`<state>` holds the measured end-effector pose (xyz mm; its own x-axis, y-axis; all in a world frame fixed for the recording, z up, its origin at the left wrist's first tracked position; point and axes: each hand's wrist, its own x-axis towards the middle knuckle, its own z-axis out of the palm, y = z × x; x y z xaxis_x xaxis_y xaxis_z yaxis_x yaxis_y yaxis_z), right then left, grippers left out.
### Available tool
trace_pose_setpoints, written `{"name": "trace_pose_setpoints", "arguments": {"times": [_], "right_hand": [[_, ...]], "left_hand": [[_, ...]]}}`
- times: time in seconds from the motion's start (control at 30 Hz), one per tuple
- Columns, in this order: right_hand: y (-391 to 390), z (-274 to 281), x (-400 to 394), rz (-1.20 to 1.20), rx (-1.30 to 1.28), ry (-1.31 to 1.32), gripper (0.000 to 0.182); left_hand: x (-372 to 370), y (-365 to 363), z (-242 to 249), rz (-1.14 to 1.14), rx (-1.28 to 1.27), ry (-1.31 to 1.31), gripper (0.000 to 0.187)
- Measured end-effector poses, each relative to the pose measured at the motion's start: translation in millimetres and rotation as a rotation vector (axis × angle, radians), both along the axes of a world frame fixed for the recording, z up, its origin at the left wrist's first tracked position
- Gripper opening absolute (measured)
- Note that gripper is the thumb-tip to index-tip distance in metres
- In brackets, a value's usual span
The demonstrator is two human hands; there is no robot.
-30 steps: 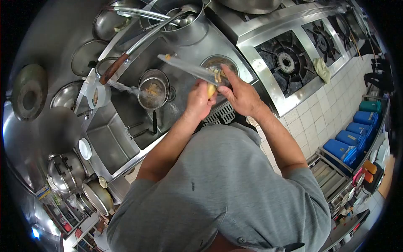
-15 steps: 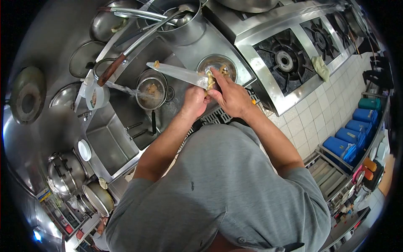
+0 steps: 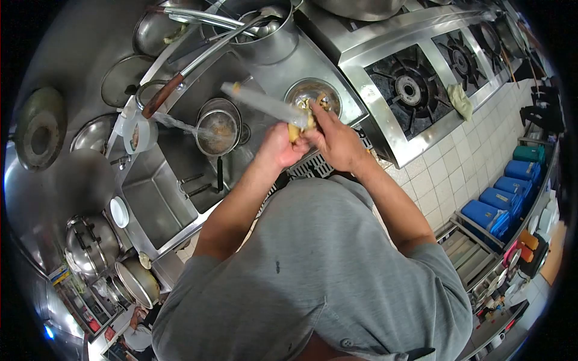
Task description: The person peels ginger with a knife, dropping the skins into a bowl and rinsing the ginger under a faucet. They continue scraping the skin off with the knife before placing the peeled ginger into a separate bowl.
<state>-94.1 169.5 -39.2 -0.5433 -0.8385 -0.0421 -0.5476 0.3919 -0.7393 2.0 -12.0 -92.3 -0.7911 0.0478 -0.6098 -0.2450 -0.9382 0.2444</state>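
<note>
My left hand (image 3: 282,146) is closed around a knobby pale-yellow piece of ginger (image 3: 294,132), part of which its fingers hide. My right hand (image 3: 341,144) is closed on a broad-bladed knife (image 3: 263,104); the handle is hidden and the blade, blurred, points up and left. The blade's near end lies against the ginger. Just beyond both hands is a steel bowl (image 3: 295,90) with brown and yellowish bits (image 3: 325,100) in it. To the left, in the sink, a handled strainer (image 3: 232,142) with tan pieces in it sits under running water (image 3: 174,124).
A second sink basin (image 3: 153,198) lies to the left. Long-handled utensils (image 3: 180,78) rest across a big steel pot (image 3: 271,51) at the back. Gas burners (image 3: 410,90) stand to the right, with a cloth (image 3: 459,101) on the stove edge. Blue bins (image 3: 486,215) line the far right.
The knife has shifted slightly right and down, now blurred by motion. More of the yellow ginger shows at my left hand. Both hands stay close together.
</note>
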Motion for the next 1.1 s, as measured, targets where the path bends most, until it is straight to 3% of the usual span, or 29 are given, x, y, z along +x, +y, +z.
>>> {"name": "trace_pose_setpoints", "arguments": {"times": [0.03, 0.1, 0.2, 0.23, 0.3, 0.33, 0.37, 0.43, 0.47, 0.5, 0.57, 0.7, 0.87, 0.9, 0.93, 0.97, 1.03, 1.1], "right_hand": [[-2, -11, -9, -0.046, -0.02, -0.013, 0.08], [1, -18, -20, -0.092, -0.04, -0.029, 0.078], [4, -5, -27, -0.13, 0.069, -0.055, 0.079], [6, 0, -27, -0.127, 0.07, -0.051, 0.079], [9, 6, -25, -0.16, 0.114, -0.023, 0.087], [11, 12, -23, -0.158, 0.115, -0.023, 0.087], [12, 20, -23, -0.175, 0.164, -0.025, 0.092], [16, 29, -18, -0.184, 0.214, -0.028, 0.097], [18, 32, -16, -0.189, 0.263, 0.002, 0.097], [20, 37, -14, -0.194, 0.312, 0.034, 0.097], [26, 55, -12, -0.207, 0.362, 0.058, 0.097], [54, 89, -14, -0.241, 0.487, 0.106, 0.093], [98, 118, -16, -0.318, 0.498, 0.176, 0.095], [106, 118, -18, -0.324, 0.459, 0.196, 0.095], [112, 122, -21, -0.345, 0.37, 0.172, 0.094], [118, 124, -24, -0.367, 0.284, 0.144, 0.093], [131, 117, -32, -0.402, 0.217, 0.111, 0.098], [131, 115, -36, -0.392, 0.204, 0.096, 0.098]], "left_hand": [[5, -3, -5, -0.154, 0.089, 0.17, 0.028], [9, 12, 6, -0.168, 0.046, 0.172, 0.031], [5, 25, 41, -0.084, -0.407, -0.01, 0.034], [6, 24, 39, -0.08, -0.405, -0.007, 0.034], [13, 14, 33, -0.2, -0.917, 0.125, 0.03], [14, 8, 48, -0.384, -1.186, 0.143, 0.038], [11, 9, 64, -0.381, -1.187, 0.142, 0.038], [4, 20, 93, -0.765, -1.689, 0.3, 0.049], [-4, 27, 99, -0.997, -1.748, 0.247, 0.062], [-10, 34, 95, -0.989, -1.748, 0.244, 0.062], [-21, 48, 87, -1.188, -1.862, 0.24, 0.075], [-33, 49, 74, -1.184, -1.85, 0.161, 0.091], [-37, 19, 53, -1.205, -1.79, -0.042, 0.096], [-32, 7, 37, -1.175, -1.757, -0.109, 0.098], [-17, -5, -10, -0.898, -1.908, 0.102, 0.094], [-10, -23, 5, -0.884, -1.915, 0.051, 0.094], [1, -56, 49, -0.813, -1.074, 0.077, 0.081], [36, -106, 43, -0.408, -0.893, -0.048, 0.048]]}}
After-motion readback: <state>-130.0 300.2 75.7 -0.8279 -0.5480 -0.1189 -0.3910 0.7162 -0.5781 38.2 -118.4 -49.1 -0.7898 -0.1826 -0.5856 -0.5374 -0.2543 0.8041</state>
